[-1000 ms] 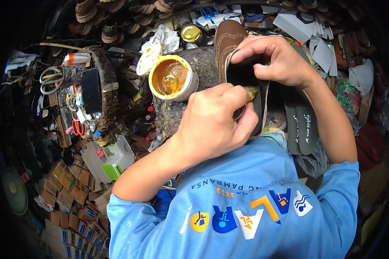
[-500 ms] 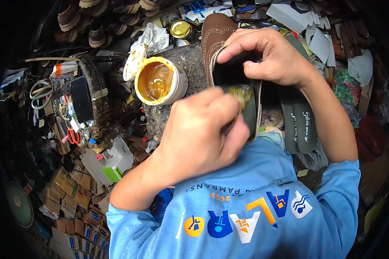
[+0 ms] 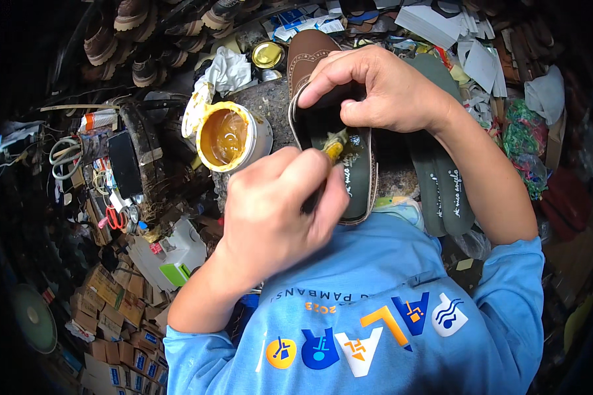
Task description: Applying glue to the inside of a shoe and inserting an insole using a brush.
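Observation:
A brown brogue-style shoe (image 3: 308, 52) lies in front of my body, toe pointing away, its dark green inside showing. My right hand (image 3: 389, 85) grips the shoe's opening, curled fingers at the left edge and thumb over the inside. Closed in a fist, my left hand (image 3: 277, 204) holds a brush (image 3: 337, 146) whose bristles are yellowed with glue. The brush tip touches or hovers over the shoe's inside; which one I cannot tell. Left of the shoe stands an open can of amber glue (image 3: 260, 141), tilted toward me, its rim smeared.
Dark green insoles (image 3: 445, 197) lie right of the shoe, partly under my right forearm. Behind the can are a crumpled white cloth (image 3: 229, 71) and a round gold-coloured lid (image 3: 268, 55). A phone (image 3: 124, 163) and red-handled scissors (image 3: 116, 217) sit at left.
My left hand and the brush have moved left and slightly down in the view. Shoe, right hand and can have also shifted a little left. Both hands keep their hold.

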A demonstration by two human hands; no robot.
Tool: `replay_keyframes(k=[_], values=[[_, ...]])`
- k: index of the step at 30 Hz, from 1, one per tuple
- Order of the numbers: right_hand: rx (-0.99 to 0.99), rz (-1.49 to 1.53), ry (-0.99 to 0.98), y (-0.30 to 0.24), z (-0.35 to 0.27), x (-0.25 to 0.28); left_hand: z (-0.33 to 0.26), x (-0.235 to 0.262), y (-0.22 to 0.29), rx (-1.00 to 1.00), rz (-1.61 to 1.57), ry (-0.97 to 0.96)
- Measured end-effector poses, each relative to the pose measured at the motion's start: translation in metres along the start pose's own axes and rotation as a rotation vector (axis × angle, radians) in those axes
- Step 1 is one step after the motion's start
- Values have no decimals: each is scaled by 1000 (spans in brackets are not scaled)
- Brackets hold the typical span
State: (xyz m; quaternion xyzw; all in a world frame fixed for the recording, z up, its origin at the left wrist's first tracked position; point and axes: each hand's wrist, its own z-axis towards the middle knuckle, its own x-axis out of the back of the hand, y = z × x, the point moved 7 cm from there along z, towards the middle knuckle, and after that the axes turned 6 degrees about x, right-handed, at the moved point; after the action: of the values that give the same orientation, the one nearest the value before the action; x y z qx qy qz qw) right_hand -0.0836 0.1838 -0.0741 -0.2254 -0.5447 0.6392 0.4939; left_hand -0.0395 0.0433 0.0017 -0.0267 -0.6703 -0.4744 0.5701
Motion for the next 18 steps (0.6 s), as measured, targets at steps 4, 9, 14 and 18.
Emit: replay_keyframes(k=[4,9,14,18], values=[[-29,-9,-40,1,4,-1,-13,0,5,122,-261,-192],[-49,23,-89,1,5,5,3,-7,-16,135,-251,-36],[-100,55,-113,5,4,3,5,2,-14,103,-232,-71],[-112,73,-105,7,4,3,19,-4,-24,74,-199,-19]])
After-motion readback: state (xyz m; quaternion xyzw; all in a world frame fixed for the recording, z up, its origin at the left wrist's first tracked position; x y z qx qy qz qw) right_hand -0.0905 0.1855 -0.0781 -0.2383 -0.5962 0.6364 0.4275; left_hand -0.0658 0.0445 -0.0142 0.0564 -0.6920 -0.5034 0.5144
